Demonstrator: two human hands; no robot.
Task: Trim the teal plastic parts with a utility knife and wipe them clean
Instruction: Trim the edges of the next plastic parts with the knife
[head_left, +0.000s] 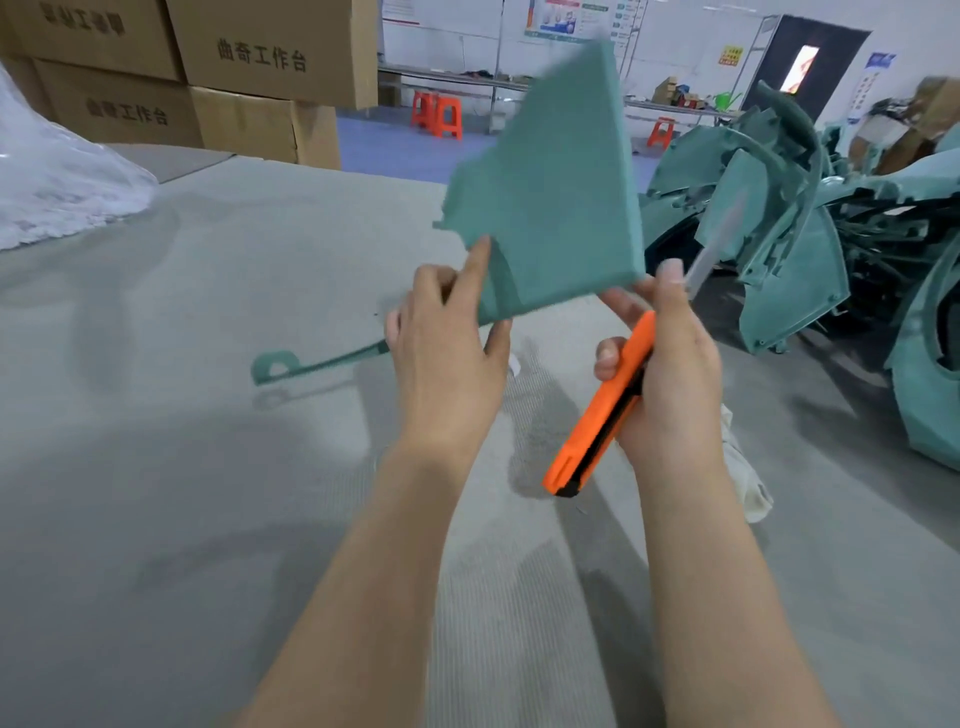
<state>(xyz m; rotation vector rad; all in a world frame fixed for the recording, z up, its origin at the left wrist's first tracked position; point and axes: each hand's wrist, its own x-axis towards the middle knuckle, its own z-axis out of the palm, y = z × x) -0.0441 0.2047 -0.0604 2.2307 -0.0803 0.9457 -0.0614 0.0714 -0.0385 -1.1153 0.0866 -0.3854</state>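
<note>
A flat teal plastic part is held upright above the grey table. My left hand grips its lower left corner, index finger stretched up along the edge. My right hand grips an orange utility knife, its blade out and pointing up to the right of the part's lower right corner. The right thumb touches that corner. A thin teal strip with a looped end lies on the table to the left of my left hand.
A heap of teal plastic parts fills the right side. A white cloth lies under my right forearm. Cardboard boxes are stacked at the back left, beside white plastic sheeting. Orange stools stand in the background.
</note>
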